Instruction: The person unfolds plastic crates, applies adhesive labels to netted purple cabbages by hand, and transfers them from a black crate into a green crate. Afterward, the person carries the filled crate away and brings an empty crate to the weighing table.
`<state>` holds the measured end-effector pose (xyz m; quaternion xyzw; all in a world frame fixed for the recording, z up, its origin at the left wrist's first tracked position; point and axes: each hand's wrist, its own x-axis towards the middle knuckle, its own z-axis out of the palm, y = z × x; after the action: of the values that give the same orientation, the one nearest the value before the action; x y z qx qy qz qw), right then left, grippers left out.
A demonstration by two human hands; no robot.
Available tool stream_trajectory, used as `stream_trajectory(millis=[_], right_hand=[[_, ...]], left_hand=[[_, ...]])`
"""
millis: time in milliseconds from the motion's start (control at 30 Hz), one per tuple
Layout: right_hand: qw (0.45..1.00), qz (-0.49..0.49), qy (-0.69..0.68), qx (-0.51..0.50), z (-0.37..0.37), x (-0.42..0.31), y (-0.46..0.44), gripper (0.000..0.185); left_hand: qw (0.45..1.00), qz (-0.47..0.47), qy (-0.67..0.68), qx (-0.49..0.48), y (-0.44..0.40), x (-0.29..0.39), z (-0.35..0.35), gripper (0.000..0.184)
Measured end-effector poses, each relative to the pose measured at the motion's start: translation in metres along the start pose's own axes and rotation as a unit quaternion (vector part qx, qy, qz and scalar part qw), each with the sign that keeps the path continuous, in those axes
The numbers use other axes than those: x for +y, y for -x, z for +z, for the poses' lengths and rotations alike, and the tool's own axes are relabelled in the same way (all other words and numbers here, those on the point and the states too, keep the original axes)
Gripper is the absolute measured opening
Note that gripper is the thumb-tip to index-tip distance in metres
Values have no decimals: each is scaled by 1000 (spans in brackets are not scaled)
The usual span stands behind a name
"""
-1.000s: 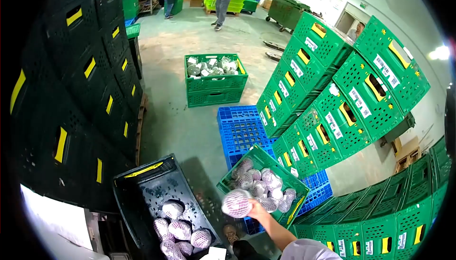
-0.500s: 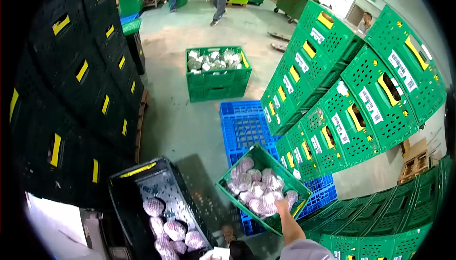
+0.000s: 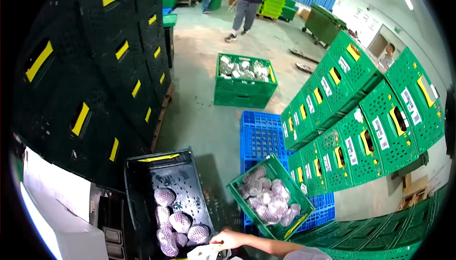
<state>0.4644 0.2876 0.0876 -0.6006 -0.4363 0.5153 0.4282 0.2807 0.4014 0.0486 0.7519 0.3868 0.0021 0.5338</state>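
Fingers (image 3: pixel 219 237) first: I had just swung the right hand (image 3: pixel 231 237) away from the green crate (image 3: pixel 295 193), where half a second earlier it was down among the netted rounds (image 3: pixel 278 206), and there it was by the near end of the black crate (image 3: pixel 166 167), right up against a white item (image 3: pixel 202 253)! Whether it was pinching that, I couldn't tell, but it carried no fruit-sized bundle; the one it had lifted a second before was gone from its grip. The left hand I couldn't pick out. For the work, I judged, that meant the bundle was back in the pile and the white item had taken over. The black crate's own group of netted rounds looked unchanged; the green crate, askew over the blue pallet (image 3: pixel 259 136), held the fuller heap. Beyond came the far crate (image 3: pixel 242 99) of pale packs (image 3: pixel 244 72), flanked by black stacks (image 3: pixel 102 65) and green stacks (image 3: pixel 389 101).
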Motion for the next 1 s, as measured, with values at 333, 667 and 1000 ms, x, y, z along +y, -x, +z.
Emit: stream_trajectory(millis=[333,667,1000], right_hand=[[993,63,99,21,20,-15,-46,14],[958,235,80,147,-9,52,-127,22],[937,209,281,7,72,150,-227,36]], left_hand=[[996,21,-16,-80,19,-13,-58,16],[980,11,171,-104,73,-51,-104,19],[901,-233,350,-107,93,-71,-93,27]])
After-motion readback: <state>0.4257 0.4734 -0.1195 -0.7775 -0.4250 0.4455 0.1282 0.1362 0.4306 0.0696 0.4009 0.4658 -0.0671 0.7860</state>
